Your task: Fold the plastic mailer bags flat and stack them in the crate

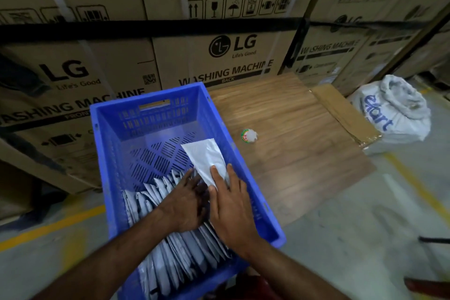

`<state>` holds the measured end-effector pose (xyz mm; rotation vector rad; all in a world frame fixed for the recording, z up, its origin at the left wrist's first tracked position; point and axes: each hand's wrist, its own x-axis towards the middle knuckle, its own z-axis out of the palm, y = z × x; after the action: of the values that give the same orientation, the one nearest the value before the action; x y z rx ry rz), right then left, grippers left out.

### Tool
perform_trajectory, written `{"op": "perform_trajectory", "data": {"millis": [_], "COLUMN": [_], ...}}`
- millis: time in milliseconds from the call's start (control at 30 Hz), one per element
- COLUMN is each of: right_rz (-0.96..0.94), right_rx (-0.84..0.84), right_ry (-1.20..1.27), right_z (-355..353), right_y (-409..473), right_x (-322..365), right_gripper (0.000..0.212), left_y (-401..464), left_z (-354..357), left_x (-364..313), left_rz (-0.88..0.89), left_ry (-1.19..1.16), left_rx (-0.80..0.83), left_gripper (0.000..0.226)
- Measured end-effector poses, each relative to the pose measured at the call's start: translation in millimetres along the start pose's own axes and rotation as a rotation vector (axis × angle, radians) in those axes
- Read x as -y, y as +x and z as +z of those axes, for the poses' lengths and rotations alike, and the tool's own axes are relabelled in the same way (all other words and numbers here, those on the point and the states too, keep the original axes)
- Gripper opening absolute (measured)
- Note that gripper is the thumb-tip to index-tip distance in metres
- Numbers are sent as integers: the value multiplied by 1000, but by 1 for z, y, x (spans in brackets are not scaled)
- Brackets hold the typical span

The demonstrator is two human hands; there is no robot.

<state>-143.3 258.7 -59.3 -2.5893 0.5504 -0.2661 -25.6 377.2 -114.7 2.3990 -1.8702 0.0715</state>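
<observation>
A blue plastic crate (pixel 117 153) stands on the floor in front of me. Its near half holds a row of several folded grey mailer bags (pixel 185 251) leaning on edge. One folded grey bag (pixel 204 156) lies at the front of the row, along the crate's right wall. My right hand (pixel 231 204) rests flat on this bag with straight fingers. My left hand (pixel 187 202) presses against the top of the stacked bags beside it, its fingertips hidden among them.
A wooden board (pixel 292 134) lies right of the crate with a small crumpled wad (pixel 248 135) on it and flat cardboard (pixel 345 114) at its edge. A white sack (pixel 399 112) sits far right. Stacked washing machine cartons (pixel 219 51) wall off the back.
</observation>
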Motion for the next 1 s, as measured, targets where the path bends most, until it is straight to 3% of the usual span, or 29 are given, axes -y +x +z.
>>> {"op": "perform_trajectory", "data": {"millis": [233, 333, 433, 633, 700, 867, 1000], "right_rz": [78, 118, 33, 21, 13, 11, 131], "right_rx": [424, 469, 510, 562, 583, 557, 543], "right_ry": [-29, -5, -230, -163, -189, -574, -449], "right_z": [26, 28, 36, 27, 22, 7, 20], "right_y": [14, 18, 20, 17, 18, 11, 17], "right_x": [-41, -42, -48, -49, -48, -8, -12], "right_gripper": [73, 66, 67, 64, 70, 70, 82], "left_y": [-13, -18, -24, -26, -32, -76, -108], "left_z": [0, 1, 2, -11, -20, -55, -66], "left_x": [8, 11, 13, 5, 1, -7, -13], "left_rz": [-22, -43, -60, -89, -160, -488, -644], "left_ry": [-12, -10, -2, 51, 29, -44, -46], "left_rx": [41, 112, 167, 160, 112, 11, -12], "left_gripper": [54, 55, 56, 55, 55, 53, 52]}}
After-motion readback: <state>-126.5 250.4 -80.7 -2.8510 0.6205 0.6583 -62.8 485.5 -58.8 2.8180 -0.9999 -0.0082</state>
